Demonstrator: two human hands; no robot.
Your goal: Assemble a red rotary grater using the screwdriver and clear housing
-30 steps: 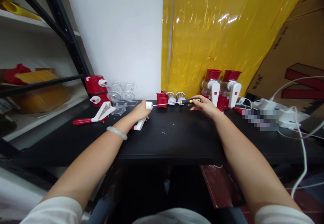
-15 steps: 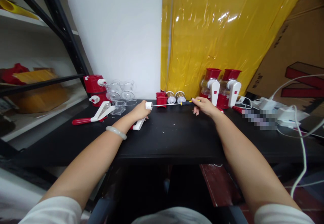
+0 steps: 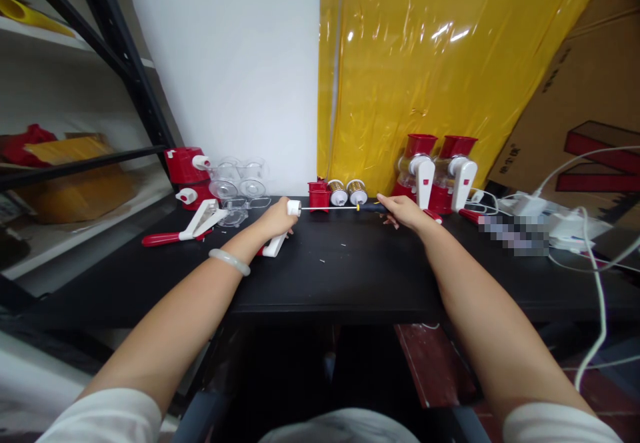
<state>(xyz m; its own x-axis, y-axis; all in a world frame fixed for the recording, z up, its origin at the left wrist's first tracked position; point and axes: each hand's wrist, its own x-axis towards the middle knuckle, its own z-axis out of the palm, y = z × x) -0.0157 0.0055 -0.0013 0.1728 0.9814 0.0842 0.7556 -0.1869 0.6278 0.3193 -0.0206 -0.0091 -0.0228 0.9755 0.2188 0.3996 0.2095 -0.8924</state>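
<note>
My left hand (image 3: 274, 221) is closed round a white crank handle (image 3: 280, 236) with a red end, holding its round white hub (image 3: 293, 207) up off the black table (image 3: 350, 269). My right hand (image 3: 406, 211) grips a screwdriver (image 3: 345, 207) with a black and yellow handle. Its thin metal shaft lies level and its tip meets the hub. A pale bangle (image 3: 229, 261) sits on my left wrist.
A small red part (image 3: 319, 196) and two metal drums (image 3: 347, 191) stand behind the shaft. Two assembled red-and-white grinders (image 3: 440, 173) stand at right, red bases and clear bowls (image 3: 235, 186) at left with another crank (image 3: 180, 229). White chargers and cables (image 3: 565, 229) lie far right.
My right hand has lowered and rolled over the screwdriver handle, hiding most of its yellow. The shaft now lies level against the hub. My left hand has stayed put.
</note>
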